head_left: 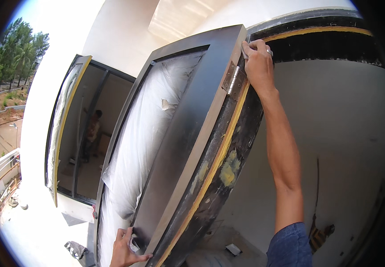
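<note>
Right hand grips dark window frame top; left hand below.

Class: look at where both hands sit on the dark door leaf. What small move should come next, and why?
Probably steady the dark metal-framed door leaf before anything else: the right hand grips its top corner by the brass hinge, the left hand presses its lower frame, and it stands open.

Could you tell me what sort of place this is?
Probably a building under construction or renovation: the window sash is masked with plastic sheeting, its frame edge is paint-smeared, and the bare wall looks unfinished.
</note>
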Demonstrator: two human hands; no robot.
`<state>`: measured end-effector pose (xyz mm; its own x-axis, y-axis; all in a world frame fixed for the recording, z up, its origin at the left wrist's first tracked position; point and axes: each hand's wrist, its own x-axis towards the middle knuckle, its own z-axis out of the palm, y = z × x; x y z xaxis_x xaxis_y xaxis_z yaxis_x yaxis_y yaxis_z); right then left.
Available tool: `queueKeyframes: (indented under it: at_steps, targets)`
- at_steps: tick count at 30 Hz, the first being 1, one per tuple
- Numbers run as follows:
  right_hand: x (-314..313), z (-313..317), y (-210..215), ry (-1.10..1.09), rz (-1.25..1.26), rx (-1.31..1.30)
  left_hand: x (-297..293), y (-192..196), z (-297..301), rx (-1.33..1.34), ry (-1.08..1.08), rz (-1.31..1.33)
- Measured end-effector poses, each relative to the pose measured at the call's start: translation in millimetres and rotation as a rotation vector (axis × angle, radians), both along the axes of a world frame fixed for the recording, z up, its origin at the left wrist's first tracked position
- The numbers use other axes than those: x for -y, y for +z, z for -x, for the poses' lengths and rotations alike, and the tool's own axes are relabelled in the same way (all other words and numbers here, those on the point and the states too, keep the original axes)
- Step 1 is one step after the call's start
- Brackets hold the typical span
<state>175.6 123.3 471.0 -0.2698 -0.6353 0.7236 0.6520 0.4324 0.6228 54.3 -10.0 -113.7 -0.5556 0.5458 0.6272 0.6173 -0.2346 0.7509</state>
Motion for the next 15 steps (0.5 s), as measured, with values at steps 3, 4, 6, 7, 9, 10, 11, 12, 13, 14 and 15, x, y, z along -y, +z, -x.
queueKeyframes:
  at_steps: [3, 4, 6, 7, 9, 10, 11, 12, 13, 14, 15]
  targets:
    - [-5.7, -5.2, 24.5, 0.022, -0.046, -0.046, -4.8, -5.2, -0.4, -0.066, -0.002, -0.027]
    - [-5.5, -2.6, 23.1, 0.026, -0.039, -0.049, -2.2, -0.7, -2.1, -0.079, 0.012, -0.034]
    - [-6.1, 2.9, 19.1, 0.033, -0.025, -0.057, 6.0, 10.6, -6.4, -0.007, 0.043, 0.043]
    - [-2.6, 4.5, 16.3, 0.032, -0.007, -0.053, 9.4, 16.6, -7.2, 0.031, 0.062, 0.071]
    - [0.9, 4.6, 10.2, 0.032, 0.029, -0.045, 6.4, 10.4, -3.9, -0.013, 0.097, 0.056]
    - [-5.6, -2.2, 23.3, 0.031, 0.005, -0.05, 4.6, 7.9, -4.8, -0.045, 0.096, 0.065]
    - [-2.1, -2.2, 29.6, 0.014, 0.011, -0.078, 4.3, 8.2, -5.4, -0.044, 0.091, 0.058]
    - [1.2, -3.5, 35.1, -0.005, 0.017, -0.106, 4.0, 9.0, -6.3, -0.043, 0.086, 0.052]
    - [3.6, 0.9, 34.7, -0.013, 0.03, -0.126, 5.9, 8.2, -7.0, -0.034, 0.09, 0.052]
    - [4.3, 3.6, 29.5, -0.01, 0.046, -0.104, 7.4, 8.9, -7.8, -0.012, 0.087, 0.058]
    - [0.3, 6.4, 21.8, 0.003, 0.042, -0.088, 8.8, 11.2, -8.9, 0.011, 0.084, 0.064]
